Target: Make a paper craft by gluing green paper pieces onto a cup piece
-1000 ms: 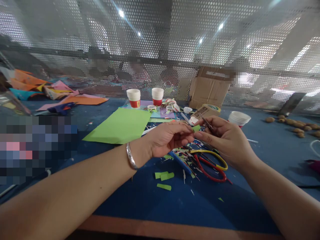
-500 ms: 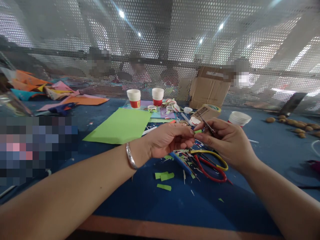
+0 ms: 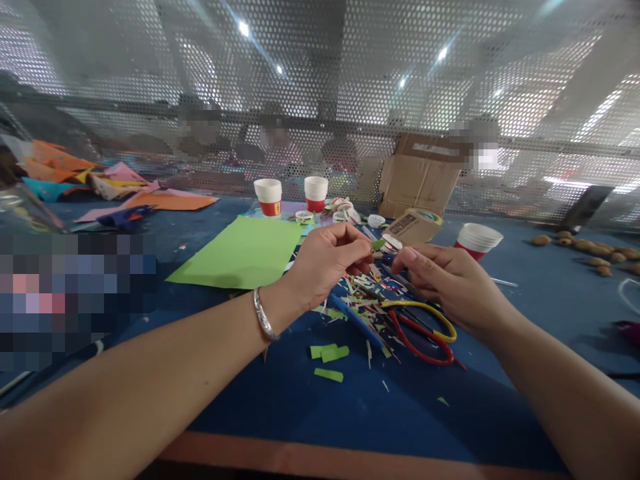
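My left hand (image 3: pixel 333 261), with a silver bangle at its wrist, pinches a small green paper piece (image 3: pixel 379 245) between thumb and fingers. Closed round thin metal tweezers (image 3: pixel 392 244), my right hand (image 3: pixel 440 273) is just right of the paper; the tips point toward it, and whether they touch is hard to tell. Below both hands lie scissors (image 3: pixel 425 357) with one red and one yellow handle, among paper scraps (image 3: pixel 353 287) and a blue stick-like tool (image 3: pixel 356 320). Several green paper strips (image 3: pixel 329 375) rest nearer the table edge.
A green sheet (image 3: pixel 240 252) lies at left. Behind it stand two stacks of paper cups (image 3: pixel 269 193), (image 3: pixel 316 190), with another cup stack (image 3: pixel 479 239) at right. A cardboard box (image 3: pixel 420 177) leans near the perforated screen. Brown lumps (image 3: pixel 595 248) lie far right, coloured paper (image 3: pixel 175 200) far left.
My left hand has turned and lifted slightly, bringing the green paper piece left and up. The tweezers have swung from upright to pointing left, and the hands are farther apart.
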Demonstrator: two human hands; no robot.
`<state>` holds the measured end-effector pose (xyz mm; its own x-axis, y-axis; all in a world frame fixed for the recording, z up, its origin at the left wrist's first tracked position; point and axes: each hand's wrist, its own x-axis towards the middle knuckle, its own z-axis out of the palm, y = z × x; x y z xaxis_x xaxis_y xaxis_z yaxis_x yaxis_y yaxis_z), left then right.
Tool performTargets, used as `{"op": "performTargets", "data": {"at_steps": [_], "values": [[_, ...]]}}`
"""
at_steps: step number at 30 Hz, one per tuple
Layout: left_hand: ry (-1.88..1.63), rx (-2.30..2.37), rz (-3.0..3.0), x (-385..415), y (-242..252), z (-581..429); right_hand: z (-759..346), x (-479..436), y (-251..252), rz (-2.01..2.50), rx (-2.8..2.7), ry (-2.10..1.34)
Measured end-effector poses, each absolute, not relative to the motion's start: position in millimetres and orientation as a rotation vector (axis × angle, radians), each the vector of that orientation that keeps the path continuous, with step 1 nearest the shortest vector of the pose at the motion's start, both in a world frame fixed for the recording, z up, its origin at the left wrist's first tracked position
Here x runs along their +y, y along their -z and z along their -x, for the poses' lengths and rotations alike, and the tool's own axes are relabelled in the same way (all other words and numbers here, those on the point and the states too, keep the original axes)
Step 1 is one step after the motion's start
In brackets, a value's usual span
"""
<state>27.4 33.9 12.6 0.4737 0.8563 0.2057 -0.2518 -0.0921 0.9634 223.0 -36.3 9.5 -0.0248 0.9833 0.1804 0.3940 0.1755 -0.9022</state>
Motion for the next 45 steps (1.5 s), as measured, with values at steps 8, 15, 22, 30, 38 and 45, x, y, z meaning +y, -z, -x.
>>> {"op": "performTargets", "data": {"at_steps": [8,15,22,30,38,45], "values": [[-1.018,0.585,-1.418,29.1,-14.3,-27.6,-219.7,-38.4,-12.5,1.367,-1.605,-0.827],[-1.020,0.581,-1.423,27.6,-16.0,-28.4,-219.8,-38.5,-13.1,1.367,-1.631,-0.800],[-1.012,0.594,-1.417,26.2,-17.7,-28.3,-219.3,-38.6,-14.8,1.397,-1.656,-0.757],[-1.009,0.584,-1.415,26.4,-19.0,-28.0,-219.4,-38.7,-14.9,1.390,-1.672,-0.737],[-0.997,0.580,-1.368,27.7,-16.5,-28.3,-218.1,-39.5,-16.4,1.376,-1.655,-0.730],[-0.994,0.582,-1.270,26.9,-14.6,-29.3,-218.7,-37.6,-14.7,1.401,-1.575,-0.690]]}}
